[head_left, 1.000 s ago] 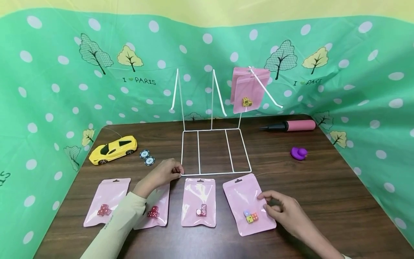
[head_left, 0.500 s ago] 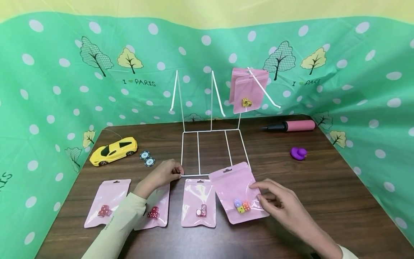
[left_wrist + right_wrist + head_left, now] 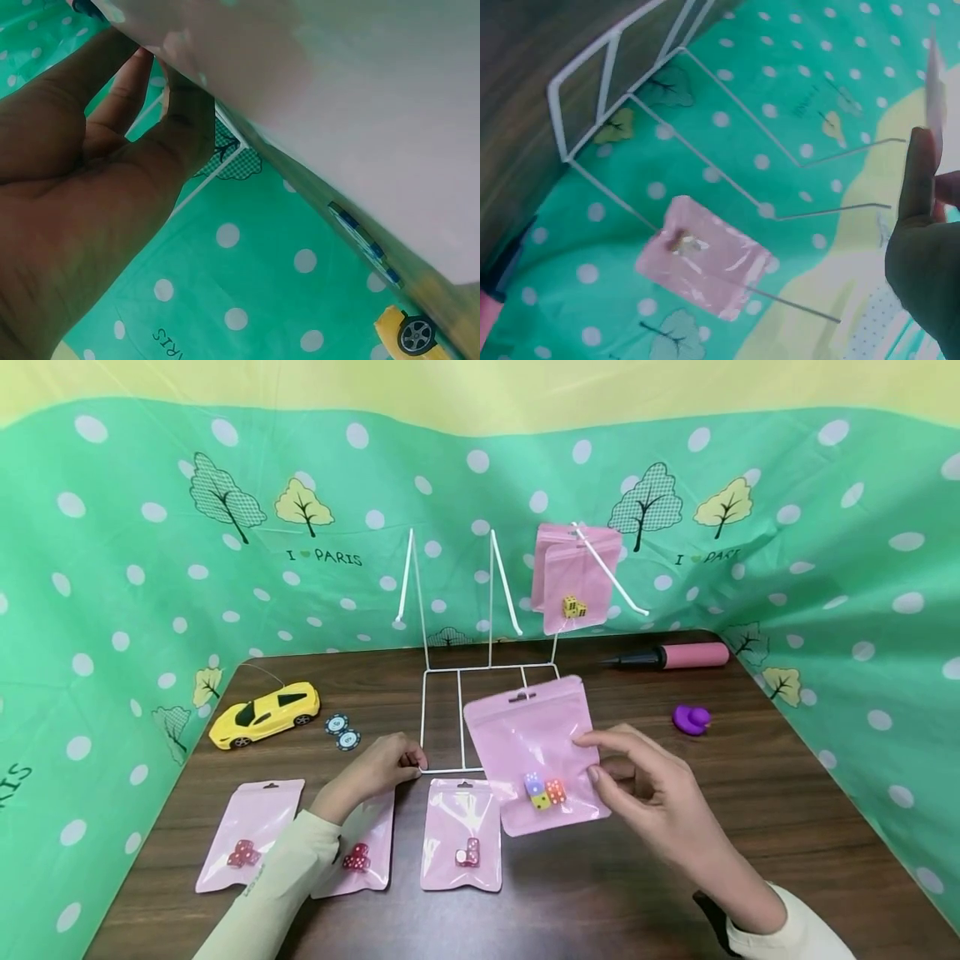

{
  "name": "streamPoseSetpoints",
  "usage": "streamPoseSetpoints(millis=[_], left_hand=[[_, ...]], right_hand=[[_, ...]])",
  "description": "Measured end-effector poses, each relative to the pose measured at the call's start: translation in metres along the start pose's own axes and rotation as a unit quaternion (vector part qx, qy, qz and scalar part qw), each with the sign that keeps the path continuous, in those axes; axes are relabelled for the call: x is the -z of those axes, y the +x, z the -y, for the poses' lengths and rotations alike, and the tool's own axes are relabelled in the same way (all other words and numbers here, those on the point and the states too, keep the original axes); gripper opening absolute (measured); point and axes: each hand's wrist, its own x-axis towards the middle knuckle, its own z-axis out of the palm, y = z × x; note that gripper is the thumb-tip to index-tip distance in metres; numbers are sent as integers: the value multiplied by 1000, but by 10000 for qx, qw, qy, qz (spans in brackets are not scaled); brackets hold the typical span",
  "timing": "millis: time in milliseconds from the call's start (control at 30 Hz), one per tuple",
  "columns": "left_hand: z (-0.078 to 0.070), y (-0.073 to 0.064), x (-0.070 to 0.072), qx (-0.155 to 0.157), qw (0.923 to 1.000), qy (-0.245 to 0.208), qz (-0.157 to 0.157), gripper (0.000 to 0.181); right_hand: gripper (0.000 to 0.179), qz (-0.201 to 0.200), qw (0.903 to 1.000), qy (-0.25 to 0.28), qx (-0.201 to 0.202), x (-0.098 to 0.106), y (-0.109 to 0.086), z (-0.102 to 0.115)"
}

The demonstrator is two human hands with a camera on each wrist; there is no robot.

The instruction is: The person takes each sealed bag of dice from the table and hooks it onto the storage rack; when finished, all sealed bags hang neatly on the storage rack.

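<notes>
My right hand (image 3: 656,793) pinches the right edge of a pink zip pouch (image 3: 517,739) between thumb and fingers, raised over the front of a white wire display rack (image 3: 461,718). The pouch has a hang hole at its top and lavender, yellow and orange dice (image 3: 555,791) in its lower part. In the right wrist view this pouch (image 3: 934,97) appears edge-on beside the fingers. My left hand (image 3: 382,766) holds the front left corner of the rack's base. From the left wrist, the hand (image 3: 90,150) shows bent fingers, their tips partly hidden.
Pink pouches hang on the rack's right hook, the front one (image 3: 577,568) with yellow dice. Near me lie three more pouches (image 3: 463,814), one partly under my left arm. A yellow toy car (image 3: 266,714), poker chips (image 3: 347,740), purple duck (image 3: 691,720) and pink pump (image 3: 693,656) stand around.
My right hand has lifted the pouch off the table and carried it up and leftward toward the rack. The left hand stays at the rack's corner.
</notes>
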Motion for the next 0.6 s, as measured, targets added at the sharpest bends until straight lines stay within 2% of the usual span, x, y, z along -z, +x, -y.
streamPoseSetpoints(millis=[133,200,300,467,600], left_hand=[[0,-1,1,-22,10000,-10,11,12],[0,-1,1,3,10000,-13,2,11],[-1,0,3,17,10000,20,-20,11],[-4,-1,3,-43,10000,20,-18,11],[-6,-3,3,-19,10000,5,25,10]], right_hand=[[52,-272,9996,76,-95,-1,17,4],[51,-358,9988,167,-272,-1,24,5],[47,-403,9965,157,-720,0,33,7],[43,-247,9878,41,-1537,2,43,6],[40,-193,9833,83,-1809,0,46,2]])
